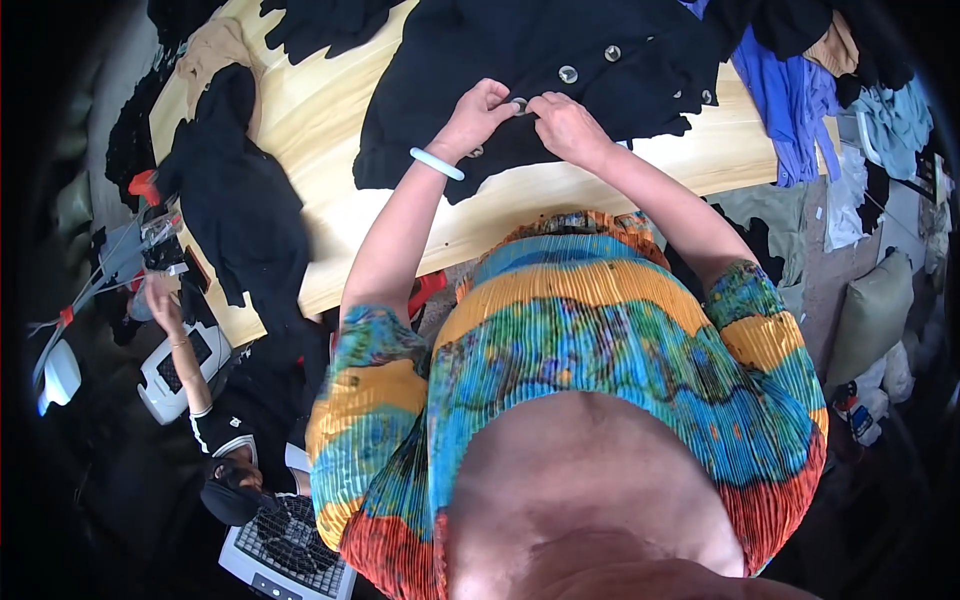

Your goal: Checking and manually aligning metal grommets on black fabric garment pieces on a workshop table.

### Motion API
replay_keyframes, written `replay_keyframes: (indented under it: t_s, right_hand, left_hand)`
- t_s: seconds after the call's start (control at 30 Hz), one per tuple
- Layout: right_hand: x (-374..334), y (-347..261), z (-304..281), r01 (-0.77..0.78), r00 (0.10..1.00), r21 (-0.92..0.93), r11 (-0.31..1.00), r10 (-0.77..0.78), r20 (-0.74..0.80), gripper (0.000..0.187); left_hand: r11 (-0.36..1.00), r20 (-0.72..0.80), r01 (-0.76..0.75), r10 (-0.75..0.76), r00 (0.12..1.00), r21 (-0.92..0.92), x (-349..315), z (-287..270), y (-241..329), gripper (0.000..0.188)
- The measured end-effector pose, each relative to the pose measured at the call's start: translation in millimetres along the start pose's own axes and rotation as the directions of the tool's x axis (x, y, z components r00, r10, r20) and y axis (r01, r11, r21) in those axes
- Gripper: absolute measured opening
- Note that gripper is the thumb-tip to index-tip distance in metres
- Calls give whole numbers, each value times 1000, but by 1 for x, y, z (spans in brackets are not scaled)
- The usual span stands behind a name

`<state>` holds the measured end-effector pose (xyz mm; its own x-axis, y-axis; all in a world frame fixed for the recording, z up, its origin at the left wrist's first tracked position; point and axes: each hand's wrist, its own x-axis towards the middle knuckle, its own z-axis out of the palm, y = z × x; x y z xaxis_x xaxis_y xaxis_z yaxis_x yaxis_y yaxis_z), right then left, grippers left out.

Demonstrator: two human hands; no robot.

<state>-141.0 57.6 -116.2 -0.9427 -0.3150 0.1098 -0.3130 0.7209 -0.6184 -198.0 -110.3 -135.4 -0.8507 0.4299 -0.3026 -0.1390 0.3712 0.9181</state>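
A black knit garment (pixel 470 55) lies spread on the table in front of me, with several large round buttons (pixel 568 74) along it. My left hand (pixel 475 118), below which a pale bangle (pixel 437 163) circles the wrist, pinches at the near edge of one button (pixel 518 106). From the other side my right hand (pixel 570 128) has its thumb and fingers closed on the cloth right beside that same button. The fingertips of both hands nearly meet there and partly cover the button. Below my left hand, another button (pixel 475 152) shows on the garment's near part.
The light wooden table (pixel 340 200) runs under the garment. Another dark garment (pixel 240 190) hangs over its left end, and purple clothing (pixel 790 100) is heaped at the right. At lower left, a co-worker (pixel 250 430) sits with one arm raised near a white machine (pixel 185 370).
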Motion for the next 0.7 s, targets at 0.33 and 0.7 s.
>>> replay_keyframes:
  t_s: [0.33, 0.7]
  right_hand:
    - [9, -12, -1, -179, 984, 91, 980, 178, 23, 12]
    - [8, -2, -5, 13, 996, -249, 968, 10, 92, 12]
  left_hand:
    - [982, -39, 139, -145, 989, -130, 7, 11, 2, 12]
    - [909, 128, -156, 115, 985, 386, -16, 6, 30, 39]
